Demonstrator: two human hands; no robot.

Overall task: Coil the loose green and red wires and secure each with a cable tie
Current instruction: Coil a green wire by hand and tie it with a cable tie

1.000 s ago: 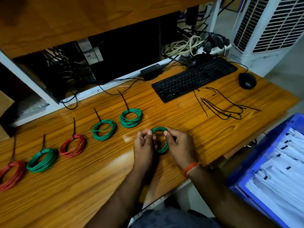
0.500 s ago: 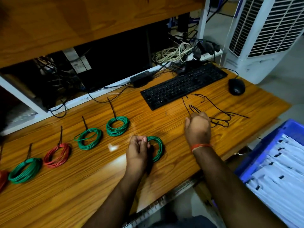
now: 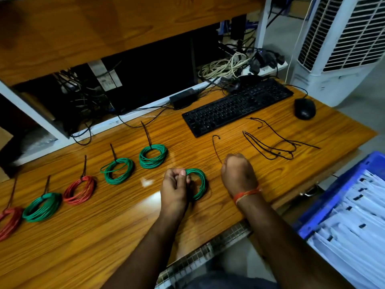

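Note:
My left hand grips the left side of a green wire coil that stands near the table's front edge. My right hand is curled just right of the coil and pinches a black cable tie that curves up and away from it. More loose black cable ties lie on the table to the right. Several tied coils sit in a row to the left: green, green, red, green and red.
A black keyboard and mouse lie at the back right of the wooden table. A blue crate of white packets stands at the right. A white air cooler is behind. Cables fill the shelf gap.
My right hand left the green coil, reached to the loose cable ties, then drew back toward the coil holding one tie. My left hand kept its hold on the coil.

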